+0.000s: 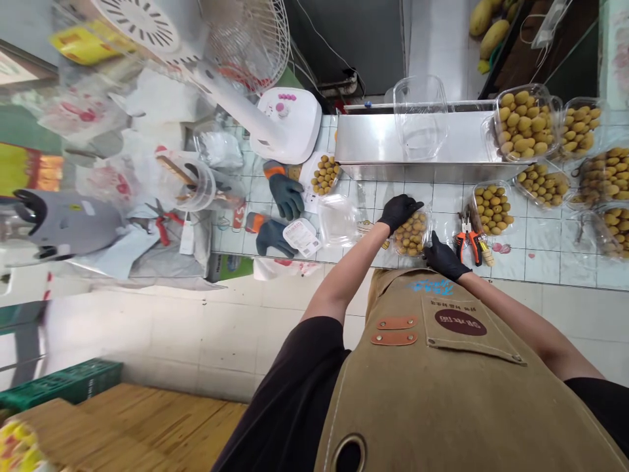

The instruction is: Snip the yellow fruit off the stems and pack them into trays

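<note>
A clear plastic box of longans [411, 235] sits on the tiled counter in front of me, between my two black-gloved hands. My left hand [400, 213] bends over its far left edge, fingers closed along the rim. At the near right side, my right hand [443, 257] presses its curled fingers against the box's edge; part of the grip is hidden. Pliers [466, 241] with orange and black handles lie just right of my right hand. Beside them stands another box of longans [493, 208]. An empty clear container [338, 220] lies left of my left hand.
A steel ledge [417, 172] runs behind, bearing an empty clear box [420, 118] and a filled box [525, 124]. More longan boxes [612, 174] crowd the right. Leftward are work gloves [285, 193], a label roll [301, 237], a fan [285, 124] and red-handled pliers [163, 226].
</note>
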`<action>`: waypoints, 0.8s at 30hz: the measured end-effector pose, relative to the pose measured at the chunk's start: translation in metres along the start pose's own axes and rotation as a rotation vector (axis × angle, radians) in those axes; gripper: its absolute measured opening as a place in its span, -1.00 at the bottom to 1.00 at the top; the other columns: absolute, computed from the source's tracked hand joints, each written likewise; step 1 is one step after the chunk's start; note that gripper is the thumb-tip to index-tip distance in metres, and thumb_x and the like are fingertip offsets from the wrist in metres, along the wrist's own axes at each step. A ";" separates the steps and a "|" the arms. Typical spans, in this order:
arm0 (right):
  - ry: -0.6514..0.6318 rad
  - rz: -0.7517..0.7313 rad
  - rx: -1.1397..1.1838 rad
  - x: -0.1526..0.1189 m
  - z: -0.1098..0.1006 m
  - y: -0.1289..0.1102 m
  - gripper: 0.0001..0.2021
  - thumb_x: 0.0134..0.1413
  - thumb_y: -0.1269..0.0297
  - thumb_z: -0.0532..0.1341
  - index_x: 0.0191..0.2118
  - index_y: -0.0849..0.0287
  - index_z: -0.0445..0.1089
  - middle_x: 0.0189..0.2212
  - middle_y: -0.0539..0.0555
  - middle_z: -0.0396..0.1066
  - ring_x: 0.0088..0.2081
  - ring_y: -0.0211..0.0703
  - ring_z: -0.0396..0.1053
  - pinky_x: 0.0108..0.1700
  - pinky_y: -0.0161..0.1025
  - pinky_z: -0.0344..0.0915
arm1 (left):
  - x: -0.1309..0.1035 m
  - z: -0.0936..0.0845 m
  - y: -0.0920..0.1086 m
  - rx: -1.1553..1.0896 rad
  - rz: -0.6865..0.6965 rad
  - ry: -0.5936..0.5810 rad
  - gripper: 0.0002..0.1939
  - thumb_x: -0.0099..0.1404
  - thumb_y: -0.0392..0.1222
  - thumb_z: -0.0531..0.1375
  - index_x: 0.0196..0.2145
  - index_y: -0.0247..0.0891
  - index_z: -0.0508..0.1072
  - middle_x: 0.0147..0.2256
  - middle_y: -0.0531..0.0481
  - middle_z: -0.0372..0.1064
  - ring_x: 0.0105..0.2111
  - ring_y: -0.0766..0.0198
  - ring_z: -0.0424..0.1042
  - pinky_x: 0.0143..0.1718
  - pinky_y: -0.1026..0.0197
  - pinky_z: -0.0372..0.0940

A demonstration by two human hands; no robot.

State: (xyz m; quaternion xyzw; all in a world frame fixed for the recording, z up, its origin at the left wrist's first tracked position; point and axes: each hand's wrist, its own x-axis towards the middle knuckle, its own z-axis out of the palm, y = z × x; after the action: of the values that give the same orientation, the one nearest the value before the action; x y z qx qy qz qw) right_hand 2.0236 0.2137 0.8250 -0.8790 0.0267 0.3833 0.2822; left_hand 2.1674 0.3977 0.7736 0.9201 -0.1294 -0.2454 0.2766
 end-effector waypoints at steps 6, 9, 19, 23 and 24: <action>-0.128 0.051 0.299 -0.002 0.001 0.001 -0.15 0.44 0.24 0.19 0.68 0.38 -0.10 -0.14 0.28 0.70 -0.15 0.15 0.66 0.04 -0.05 0.52 | -0.008 -0.001 -0.008 0.000 -0.011 -0.025 -0.56 0.68 0.04 0.16 -0.01 -0.28 0.77 -0.01 -0.25 0.64 -0.02 0.02 0.57 0.02 0.11 0.34; -0.145 0.067 0.509 0.001 0.008 0.001 -0.24 0.42 0.25 0.20 0.61 0.32 0.03 -0.20 0.22 0.67 -0.26 0.06 0.62 -0.12 -0.10 0.54 | -0.001 0.000 -0.011 0.001 0.000 -0.030 -0.52 0.66 0.11 0.18 -0.15 -0.30 0.74 -0.06 -0.26 0.65 -0.05 0.00 0.57 -0.02 0.10 0.32; -0.098 -0.004 0.779 0.011 0.022 0.011 -0.14 0.05 0.18 0.47 0.43 0.14 0.17 -0.32 -0.02 0.56 -0.36 -0.12 0.51 -0.34 -0.24 0.48 | -0.003 0.005 -0.012 -0.051 -0.082 -0.035 -0.53 0.62 0.21 0.23 -0.10 -0.30 0.63 -0.08 -0.26 0.66 -0.11 -0.04 0.56 -0.09 0.09 0.27; -0.051 0.013 0.778 0.018 0.019 0.024 -0.27 -0.04 0.05 0.54 0.21 0.14 0.33 -0.41 -0.07 0.51 -0.46 -0.18 0.43 -0.42 -0.26 0.38 | -0.008 0.002 -0.019 -0.127 -0.115 -0.003 -0.55 0.56 0.19 0.29 -0.34 -0.22 0.53 -0.34 -0.11 0.54 -0.29 0.06 0.45 -0.19 0.11 0.19; -0.041 0.019 0.771 0.021 0.017 0.028 -0.31 -0.07 0.03 0.55 0.14 0.13 0.35 -0.46 -0.09 0.47 -0.49 -0.18 0.40 -0.44 -0.27 0.35 | -0.009 0.001 -0.021 -0.156 -0.117 0.009 -0.51 0.55 0.20 0.30 -0.41 -0.20 0.47 -0.40 -0.06 0.48 -0.33 0.10 0.39 -0.21 0.11 0.16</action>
State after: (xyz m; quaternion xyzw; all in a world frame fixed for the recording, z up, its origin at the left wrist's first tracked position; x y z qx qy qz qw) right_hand 2.0195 0.2031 0.7880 -0.7004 0.1711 0.3651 0.5889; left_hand 2.1614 0.4173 0.7641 0.9028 -0.0548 -0.2663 0.3331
